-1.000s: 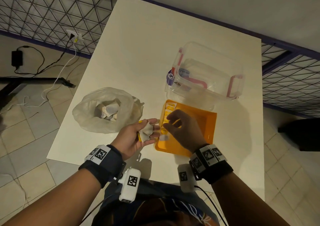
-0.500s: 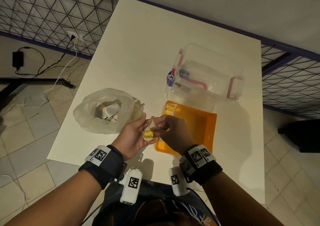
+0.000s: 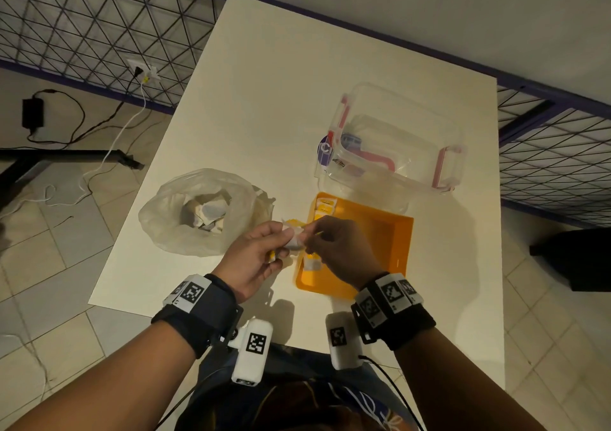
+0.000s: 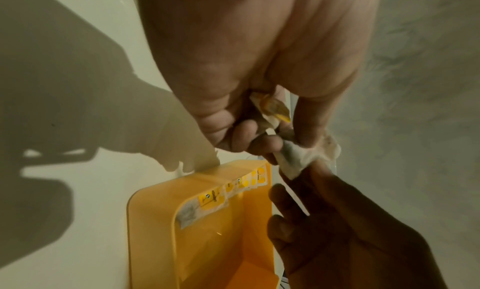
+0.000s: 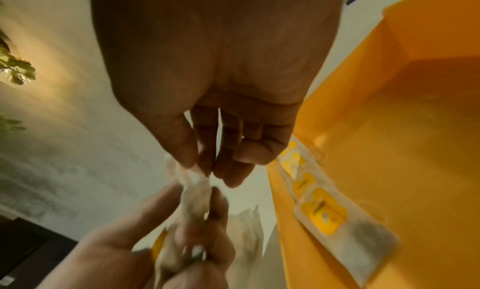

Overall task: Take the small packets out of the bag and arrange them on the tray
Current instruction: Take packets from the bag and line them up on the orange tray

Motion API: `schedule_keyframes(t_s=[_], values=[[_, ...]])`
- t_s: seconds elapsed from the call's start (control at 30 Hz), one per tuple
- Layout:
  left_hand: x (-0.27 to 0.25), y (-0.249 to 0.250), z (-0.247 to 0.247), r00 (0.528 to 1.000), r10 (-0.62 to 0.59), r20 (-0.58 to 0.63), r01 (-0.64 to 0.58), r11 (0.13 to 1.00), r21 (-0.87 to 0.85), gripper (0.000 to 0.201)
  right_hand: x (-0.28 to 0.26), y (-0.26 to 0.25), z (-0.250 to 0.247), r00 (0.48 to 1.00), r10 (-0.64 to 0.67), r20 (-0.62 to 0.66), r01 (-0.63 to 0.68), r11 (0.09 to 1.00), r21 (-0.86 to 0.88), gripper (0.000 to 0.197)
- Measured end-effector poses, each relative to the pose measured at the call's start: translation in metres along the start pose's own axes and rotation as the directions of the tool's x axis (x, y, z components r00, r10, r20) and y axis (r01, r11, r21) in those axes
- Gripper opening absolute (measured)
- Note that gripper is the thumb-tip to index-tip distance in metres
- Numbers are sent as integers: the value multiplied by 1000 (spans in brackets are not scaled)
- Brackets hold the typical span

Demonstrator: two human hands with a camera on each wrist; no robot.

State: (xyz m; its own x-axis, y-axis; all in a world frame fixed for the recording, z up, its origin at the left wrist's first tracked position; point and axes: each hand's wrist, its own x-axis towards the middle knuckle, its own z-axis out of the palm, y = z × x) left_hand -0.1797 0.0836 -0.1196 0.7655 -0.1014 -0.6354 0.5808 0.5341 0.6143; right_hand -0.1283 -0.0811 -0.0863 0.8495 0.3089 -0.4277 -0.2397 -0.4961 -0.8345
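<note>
A clear plastic bag (image 3: 198, 212) with several white packets inside lies on the white table at the left. An orange tray (image 3: 380, 249) sits to its right, with a row of yellow-tagged packets (image 3: 325, 207) along its left wall, also seen as packets (image 5: 324, 207) in the right wrist view. My left hand (image 3: 261, 252) holds a small bunch of white packets (image 4: 293, 158) just left of the tray. My right hand (image 3: 330, 242) pinches one packet (image 5: 194, 182) of that bunch with thumb and forefinger. The hands meet over the tray's left edge.
A clear lidded box (image 3: 396, 146) with red clips stands just behind the tray. The table's (image 3: 281, 83) near edge is by my wrists. Wire mesh fencing (image 3: 82, 17) and cables on the tiled floor lie to the left.
My right hand has come from over the tray to the left hand and taken hold of a packet in the bunch. The left hand has stayed almost in place.
</note>
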Motion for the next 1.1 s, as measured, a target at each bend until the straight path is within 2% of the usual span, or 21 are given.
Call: schedule_keyframes(t_s=[0.03, 0.1, 0.17, 0.27, 0.37, 0.5, 0.67, 0.77, 0.87, 0.93, 1.0, 1.03, 1.1], values=[[0, 1, -1, 1000, -16, -2, 16, 1000, -19, 21, 1, -2, -5, 1000, -16, -22, 16, 1000, -14, 10], [1, 2, -4, 998, -58, 7, 59, 997, -53, 17, 6, -4, -18, 991, -122, -51, 118, 989, -86, 31], [1, 2, -5, 994, -100, 38, 102, 992, -72, 11, 9, -8, -27, 965, -255, 66, 263, 942, -206, 47], [1, 3, -1, 986, -136, 100, 144, 987, -75, 8, 12, -11, -27, 911, -318, 264, 387, 878, -280, 36], [0, 3, 2, 976, -153, 153, 165, 984, -69, 9, 12, -10, -26, 919, -279, 278, 345, 911, -227, 24], [-2, 3, 2, 973, -167, 160, 180, 981, -71, 2, 12, -7, -25, 894, -332, 300, 396, 899, -185, 29], [-2, 4, -1, 964, -186, 188, 195, 980, -34, 16, 12, -10, -24, 912, -289, 292, 351, 918, -187, 7], [-1, 6, 0, 970, -195, 145, 199, 980, -15, 21, 13, -15, -37, 946, -262, 191, 309, 908, -283, 2], [-1, 6, -5, 981, -185, 61, 182, 982, 44, 30, 18, -19, -55, 950, -305, 70, 304, 842, -445, 11], [-1, 4, -8, 981, -188, 42, 186, 981, 62, 27, 20, -16, -63, 962, -273, 29, 242, 793, -560, 17], [-3, 2, -8, 981, -194, 26, 191, 979, 76, 25, 20, -12, -66, 977, -213, -14, 167, 802, -573, 17], [-3, 2, -8, 981, -194, 22, 192, 978, 83, 24, 19, -10, -64, 986, -167, 0, 140, 825, -548, 16], [-3, 1, -8, 979, -202, 21, 199, 974, 106, 22, 14, -5, -54, 992, -49, 116, 105, 833, -544, 15]])
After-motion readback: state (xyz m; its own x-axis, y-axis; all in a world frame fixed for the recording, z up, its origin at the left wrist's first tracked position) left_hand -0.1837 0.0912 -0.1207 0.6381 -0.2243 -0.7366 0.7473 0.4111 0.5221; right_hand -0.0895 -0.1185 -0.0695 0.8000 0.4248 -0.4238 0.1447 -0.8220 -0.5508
